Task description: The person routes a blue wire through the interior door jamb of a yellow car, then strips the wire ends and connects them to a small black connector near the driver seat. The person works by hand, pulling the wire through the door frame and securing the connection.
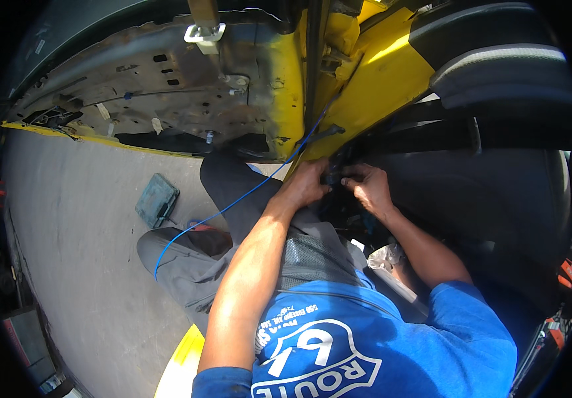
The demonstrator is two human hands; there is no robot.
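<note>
My left hand [307, 183] is closed around a small black part [333, 175] at the door opening of a yellow car. Facing it from the right, my right hand [370, 188] has its thumb and forefinger pinched near the same part; what lies between them is too small and dark to make out. A blue wire [236, 201] runs from beside my left knee, over my leg and past my left hand, up to the yellow door pillar [385, 69]. Deep shade hides the area below both hands.
To the left hangs the open door [186, 86], its inner metal bare. A teal tool case [157, 200] lies on the concrete floor [87, 232]. A dark seat [511, 199] fills the right side. Orange-and-black tools [570, 273] are at the far right.
</note>
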